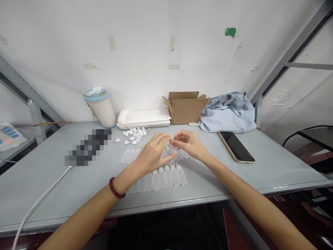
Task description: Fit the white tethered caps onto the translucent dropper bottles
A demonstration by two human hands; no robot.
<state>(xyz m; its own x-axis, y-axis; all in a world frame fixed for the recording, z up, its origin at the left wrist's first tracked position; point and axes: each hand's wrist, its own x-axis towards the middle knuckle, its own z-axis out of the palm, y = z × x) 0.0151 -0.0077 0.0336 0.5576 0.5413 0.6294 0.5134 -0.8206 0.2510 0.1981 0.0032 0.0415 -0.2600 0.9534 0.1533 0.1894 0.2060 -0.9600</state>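
Two rows of small translucent squeeze bottles point(155, 181) with thin tubes at their tops lie on the table, partly hidden by my hands. Above them reaches my left hand point(154, 151), its fingers stretched forward and the thumb held apart. My right hand point(188, 142) is curled, thumb and index finger pinched together beside the left fingertips. Whatever sits in that pinch is too small to make out. Just beyond the left hand is a loose pile of small white caps point(136, 133), a few of them lying separately.
At the back stand a blue-lidded cup point(101, 107), a white packet stack point(144, 118), an open cardboard box point(187, 111) and a light blue cloth point(229, 116). A phone point(236, 147) lies right. A white cable point(41, 199) crosses the left side, near a pixelated dark object point(90, 147).
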